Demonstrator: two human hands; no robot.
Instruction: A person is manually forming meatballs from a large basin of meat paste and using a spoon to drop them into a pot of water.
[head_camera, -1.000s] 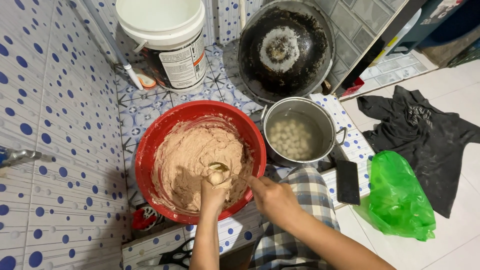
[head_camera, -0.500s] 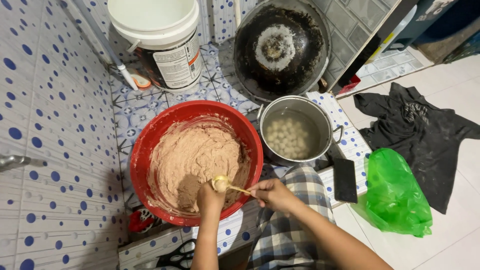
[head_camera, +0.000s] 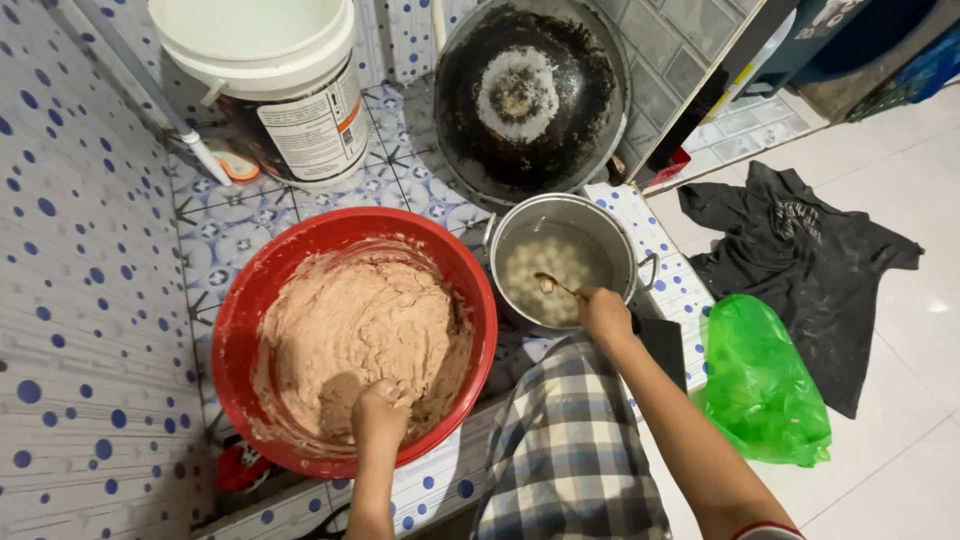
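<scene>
The red bowl (head_camera: 250, 330) is sitting on the tiled floor and is holding a thick pinkish-brown paste (head_camera: 355, 330) smeared up its inner wall. The left hand (head_camera: 380, 412) is pressing into the paste at the near side, fingers curled closed into the mass; whether anything is inside the fist cannot be told. Just right of the bowl, the metal pot (head_camera: 620, 235) is holding cloudy water with many pale round balls (head_camera: 530, 275). The right hand (head_camera: 604, 313) is gripping a spoon (head_camera: 553, 284) by its handle, the spoon's tip lying over the balls. Behind, a blackened wok (head_camera: 525, 95) is leaning against the wall, and a white bucket (head_camera: 290, 75) is cut off by the top edge. A green plastic bag (head_camera: 765, 385) is lying beside a dark shirt (head_camera: 800, 260). A checked garment (head_camera: 575, 450) is covering the person's knee.
</scene>
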